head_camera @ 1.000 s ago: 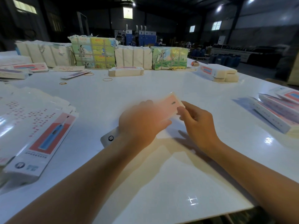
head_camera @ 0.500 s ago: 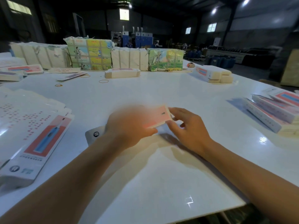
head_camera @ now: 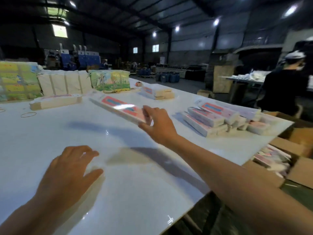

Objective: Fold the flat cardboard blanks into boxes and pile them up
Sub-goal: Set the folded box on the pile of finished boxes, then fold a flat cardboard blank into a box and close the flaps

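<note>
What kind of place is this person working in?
Probably a warehouse or packing workshop: a high dark metal roof with ceiling lights, strapped paper bundles on the white table, and a pile of folded boxes.

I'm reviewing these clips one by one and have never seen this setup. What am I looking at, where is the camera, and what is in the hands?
There is no machine here. A person wears a wide-angle camera on the head, so the one view looks forward and down over their own arms. The right hand reaches out and grips the near end of a folded box, held above the white table. The left hand is low over the table with fingers spread, holding nothing. A pile of boxes sits at the right, near the table's edge. Wrapped bundles line the far side. A rubber band lies on the left. Another person stands in the background.
</note>
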A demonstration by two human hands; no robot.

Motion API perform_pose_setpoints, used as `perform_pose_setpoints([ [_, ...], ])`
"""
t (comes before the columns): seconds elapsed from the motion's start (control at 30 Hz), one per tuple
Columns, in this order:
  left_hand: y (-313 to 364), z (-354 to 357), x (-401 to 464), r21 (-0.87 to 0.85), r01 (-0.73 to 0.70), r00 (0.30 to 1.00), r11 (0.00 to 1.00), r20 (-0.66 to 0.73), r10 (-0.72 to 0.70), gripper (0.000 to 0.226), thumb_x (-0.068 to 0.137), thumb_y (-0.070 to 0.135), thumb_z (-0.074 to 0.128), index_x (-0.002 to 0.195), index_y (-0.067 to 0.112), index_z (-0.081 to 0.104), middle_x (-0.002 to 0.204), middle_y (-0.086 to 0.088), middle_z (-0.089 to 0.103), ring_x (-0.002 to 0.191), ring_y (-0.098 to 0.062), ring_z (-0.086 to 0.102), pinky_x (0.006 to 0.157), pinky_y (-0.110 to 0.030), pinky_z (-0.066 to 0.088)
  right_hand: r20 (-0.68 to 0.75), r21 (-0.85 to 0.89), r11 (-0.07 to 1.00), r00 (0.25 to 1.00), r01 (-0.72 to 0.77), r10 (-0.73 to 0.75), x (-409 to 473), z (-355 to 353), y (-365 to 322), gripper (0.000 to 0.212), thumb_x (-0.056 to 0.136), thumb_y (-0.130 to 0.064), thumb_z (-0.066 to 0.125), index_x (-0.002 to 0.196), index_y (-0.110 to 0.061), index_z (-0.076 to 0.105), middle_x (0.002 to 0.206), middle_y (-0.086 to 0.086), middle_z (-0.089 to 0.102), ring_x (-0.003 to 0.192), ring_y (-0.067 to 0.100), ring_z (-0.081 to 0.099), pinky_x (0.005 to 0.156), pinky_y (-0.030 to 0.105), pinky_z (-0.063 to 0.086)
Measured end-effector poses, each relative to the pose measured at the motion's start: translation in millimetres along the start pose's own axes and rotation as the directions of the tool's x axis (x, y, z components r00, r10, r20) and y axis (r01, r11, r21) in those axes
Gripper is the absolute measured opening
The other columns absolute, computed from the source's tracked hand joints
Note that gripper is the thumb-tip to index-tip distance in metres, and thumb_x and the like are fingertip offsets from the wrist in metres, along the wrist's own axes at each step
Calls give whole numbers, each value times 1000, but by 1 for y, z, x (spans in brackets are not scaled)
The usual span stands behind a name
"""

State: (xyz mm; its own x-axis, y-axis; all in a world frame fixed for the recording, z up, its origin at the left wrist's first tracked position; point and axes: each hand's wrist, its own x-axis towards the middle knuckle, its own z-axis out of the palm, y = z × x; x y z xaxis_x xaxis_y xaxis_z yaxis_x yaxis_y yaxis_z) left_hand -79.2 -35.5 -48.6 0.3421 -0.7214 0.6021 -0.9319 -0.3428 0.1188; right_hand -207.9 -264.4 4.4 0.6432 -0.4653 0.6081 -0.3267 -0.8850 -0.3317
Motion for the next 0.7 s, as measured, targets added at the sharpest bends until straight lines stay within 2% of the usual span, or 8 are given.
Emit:
perform_pose_setpoints([
  [0.07, -9, 9, -4, -186, 126, 986, 974, 134, -102, 33, 66, 65, 35, 84, 49, 57, 96, 16, 60, 98, -17, 51, 80, -42, 43, -143, -21, 988, 978, -155, 150, 17, -33, 39, 25, 85, -33, 62, 102, -16, 55, 93, 6, 56, 91, 29, 47, 69, 34, 33],
  [0.1, -15, 14, -5, -219, 137, 981, 966, 169, -101, 29, 65, 68, 34, 80, 53, 53, 94, 21, 57, 96, -14, 49, 81, -39, 41, -212, -33, 971, 951, -237, 225, 22, -51, 61, 23, 85, -32, 60, 101, -16, 55, 95, 9, 57, 93, 31, 48, 69, 35, 33],
  [0.23, -39, 44, -7, -189, 90, 990, 978, 125, -66, 28, 73, 62, 42, 101, 62, 46, 96, 28, 51, 89, -13, 51, 74, -43, 44, -418, -147, 798, 768, -584, 485, 14, -114, 146, 32, 92, -30, 48, 122, -20, 54, 117, 18, 52, 109, 36, 43, 83, 41, 39],
  [0.37, -52, 55, -6, -159, 139, 982, 977, 152, -115, 29, 74, 62, 42, 103, 65, 45, 107, 38, 45, 83, -10, 49, 68, -44, 47, -424, -272, 562, 622, -781, 658, -16, -139, 197, 35, 94, -23, 41, 127, -22, 54, 125, 17, 43, 117, 35, 36, 92, 44, 39],
  [0.43, -49, 52, -6, -151, 144, 979, 978, 163, -119, 28, 74, 62, 42, 102, 65, 45, 107, 36, 46, 82, -12, 50, 68, -45, 48, -379, -282, 510, 582, -813, 719, -23, -139, 202, 34, 93, -21, 42, 123, -23, 57, 123, 16, 44, 118, 35, 36, 92, 48, 46],
  [0.5, -39, 44, -4, -166, 133, 981, 977, 163, -106, 28, 72, 61, 41, 100, 65, 46, 99, 28, 51, 81, -15, 50, 69, -46, 47, -375, -296, 493, 574, -818, 728, -21, -136, 197, 33, 94, -20, 44, 124, -23, 57, 126, 16, 44, 122, 35, 33, 97, 50, 42],
  [0.57, -26, 31, -3, -180, 141, 981, 974, 161, -112, 21, 69, 61, 40, 87, 60, 51, 88, 20, 53, 80, -16, 47, 71, -46, 46, -434, -292, 534, 607, -794, 666, -13, -133, 184, 35, 95, -21, 45, 130, -23, 52, 137, 14, 41, 129, 34, 29, 104, 49, 30],
  [0.7, -11, 13, -4, -170, 193, 969, 966, 189, -160, 10, 79, 50, 53, 87, 46, 55, 95, 13, 55, 89, -14, 42, 77, -38, 40, -463, -182, 843, 800, -507, 381, 21, -113, 123, 38, 95, -20, 46, 133, -19, 51, 139, 7, 44, 130, 27, 31, 104, 45, 27],
])
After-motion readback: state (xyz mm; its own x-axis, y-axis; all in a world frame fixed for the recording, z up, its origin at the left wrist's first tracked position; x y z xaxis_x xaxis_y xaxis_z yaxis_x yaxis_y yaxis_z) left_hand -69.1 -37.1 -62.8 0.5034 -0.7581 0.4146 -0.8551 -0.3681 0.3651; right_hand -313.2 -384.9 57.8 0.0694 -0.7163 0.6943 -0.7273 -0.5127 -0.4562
